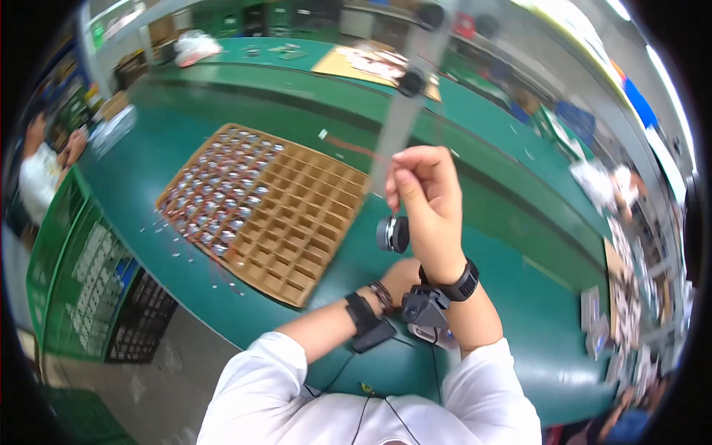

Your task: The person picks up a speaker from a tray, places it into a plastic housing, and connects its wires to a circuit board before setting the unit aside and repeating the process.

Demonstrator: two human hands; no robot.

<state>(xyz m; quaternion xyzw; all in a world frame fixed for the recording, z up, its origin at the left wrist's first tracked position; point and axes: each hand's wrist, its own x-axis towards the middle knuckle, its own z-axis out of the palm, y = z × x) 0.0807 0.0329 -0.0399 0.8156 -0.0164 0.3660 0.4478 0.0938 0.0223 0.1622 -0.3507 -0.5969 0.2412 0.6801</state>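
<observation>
My right hand (430,196) is raised over the green table, its thumb and fingers closed in a pinch on red wire. A small round black-and-silver part (393,233) hangs from that wire beside the palm. The wire's loose end, with a white connector (322,134), stretches away to the left. Beneath the right wrist is my left hand (401,277); its fingers are hidden behind that wrist and a strapped-on camera. To the left lies a brown cardboard divider tray (308,211). Silver round parts (215,185) with red wires fill its left cells; the right cells are bare.
A metal post (400,111) rises just beyond my right hand. Behind it runs a raised green bench with a cardboard sheet (330,63) of parts. Green crates (55,252) stand at the left edge, near another person (44,174). Small boxes (590,308) sit far right.
</observation>
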